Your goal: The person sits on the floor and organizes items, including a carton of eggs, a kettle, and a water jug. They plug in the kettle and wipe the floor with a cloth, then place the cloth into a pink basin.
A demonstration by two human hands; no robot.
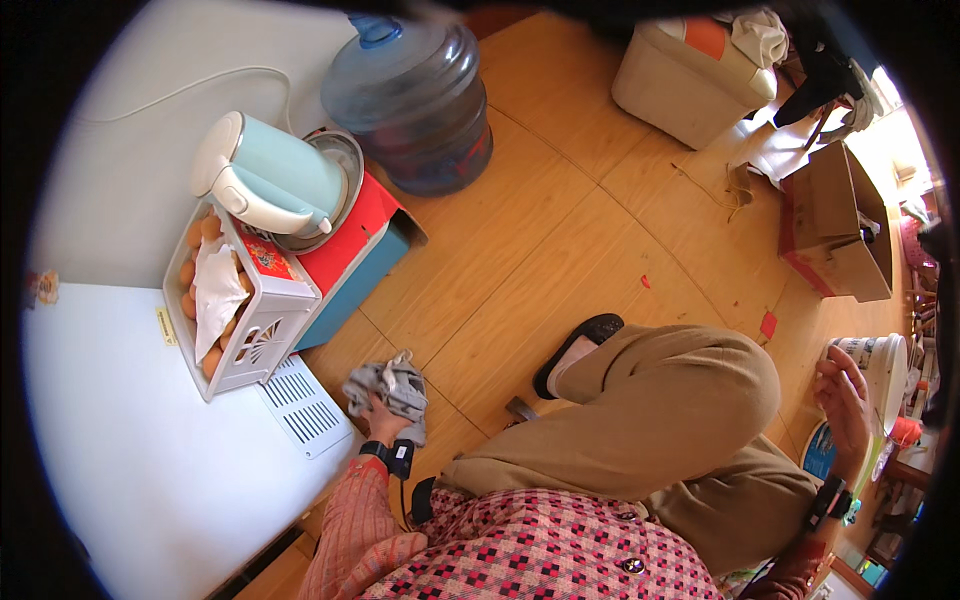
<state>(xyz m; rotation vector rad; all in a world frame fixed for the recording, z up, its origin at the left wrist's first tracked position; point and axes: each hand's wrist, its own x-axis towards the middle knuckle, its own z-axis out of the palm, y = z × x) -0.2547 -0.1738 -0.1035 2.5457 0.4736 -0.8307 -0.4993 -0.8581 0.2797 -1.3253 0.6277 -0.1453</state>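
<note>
My left hand (384, 421) grips a crumpled grey cloth (396, 390) low over the tiled floor, beside the vented lower panel (307, 409) of a white appliance (165, 465). Whether the cloth touches the floor I cannot tell. A black strap with a small device sits on that wrist. Out to the right, my right hand (846, 409) is raised beside a white plastic bucket (889, 375), fingers loosely bent and apart. Nothing shows in it. Between the hands are my bent legs in brown trousers (645, 405).
A white basket of eggs (259, 330) stands by the appliance. Next to it, a pale blue kettle (289, 169) rests in a metal dish on a red and teal box (352, 277). Farther off are a large water bottle (412, 105), a beige container (690, 82) and an open cardboard box (836, 225).
</note>
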